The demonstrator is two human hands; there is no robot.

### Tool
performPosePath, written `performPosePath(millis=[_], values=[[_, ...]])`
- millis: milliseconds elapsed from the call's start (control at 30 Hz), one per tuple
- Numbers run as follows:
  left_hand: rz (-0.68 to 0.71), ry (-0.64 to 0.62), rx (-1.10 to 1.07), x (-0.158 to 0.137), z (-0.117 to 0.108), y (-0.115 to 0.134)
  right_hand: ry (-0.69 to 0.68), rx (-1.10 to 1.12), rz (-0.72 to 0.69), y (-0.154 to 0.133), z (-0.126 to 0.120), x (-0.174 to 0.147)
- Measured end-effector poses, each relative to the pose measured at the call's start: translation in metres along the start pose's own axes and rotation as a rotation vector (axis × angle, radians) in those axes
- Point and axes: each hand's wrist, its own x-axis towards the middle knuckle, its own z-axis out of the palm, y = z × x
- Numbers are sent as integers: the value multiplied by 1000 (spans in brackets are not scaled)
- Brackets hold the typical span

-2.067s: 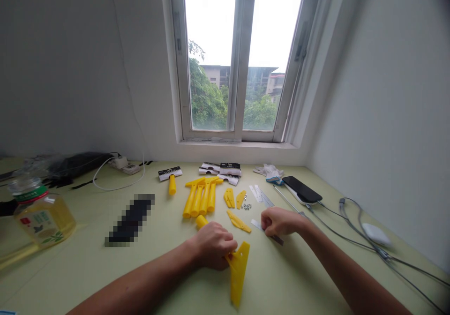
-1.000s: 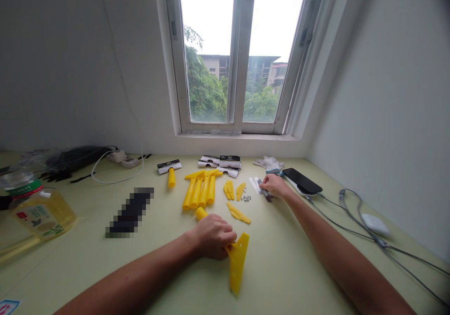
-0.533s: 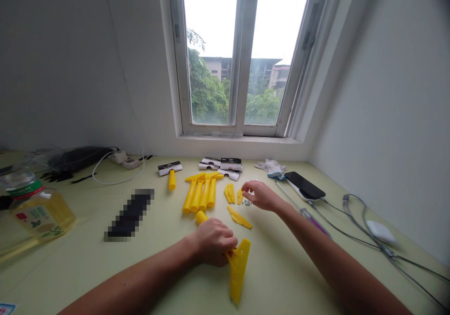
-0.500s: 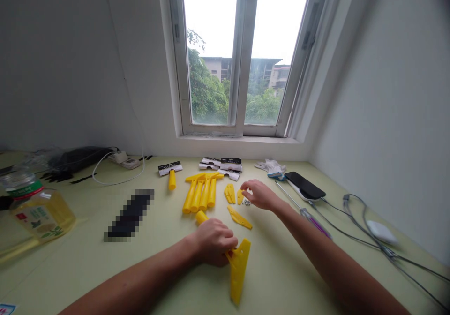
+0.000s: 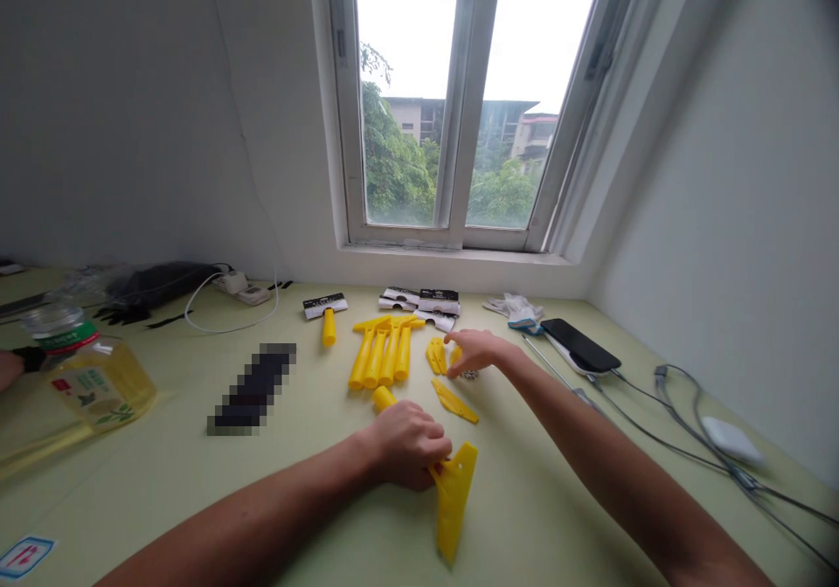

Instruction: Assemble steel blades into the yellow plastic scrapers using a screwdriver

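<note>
My left hand (image 5: 412, 444) is wrapped round the handle of a yellow plastic scraper (image 5: 457, 501). Its wide, flat head points toward me, and the handle's round end sticks out beyond my knuckles. Farther off, my right hand (image 5: 477, 351) reaches down with thumb and fingers apart over a small yellow plate (image 5: 454, 356), partly hidden by the fingers. Small metal screws (image 5: 469, 375) lie under the palm. Beside that hand are more yellow plates (image 5: 435, 355) and one longer yellow plate (image 5: 454, 401). Several yellow scrapers (image 5: 386, 355) lie side by side left of these.
Behind are black-and-white card packages (image 5: 438, 301) and a white glove (image 5: 517, 309). A screwdriver (image 5: 547, 360), a phone (image 5: 581, 345) and cables (image 5: 698, 447) lie right. At left stand an oil bottle (image 5: 105, 386) and, behind it, another person's hand (image 5: 9, 369).
My right hand has shifted slightly left, over the small yellow plate and screws. The left hand keeps its hold on the scraper. Another person's hand has appeared at the far left.
</note>
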Motion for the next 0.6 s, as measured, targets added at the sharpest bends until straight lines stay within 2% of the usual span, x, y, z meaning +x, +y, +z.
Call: performPosePath(millis=[267, 433, 600], values=[[5, -12, 4, 0, 0, -1, 59, 55, -49, 3, -4, -5], [9, -25, 4, 0, 1, 0, 107, 185, -174, 4, -9, -5], [7, -45, 8, 0, 1, 0, 80, 298, -256, 2, 1, 1]])
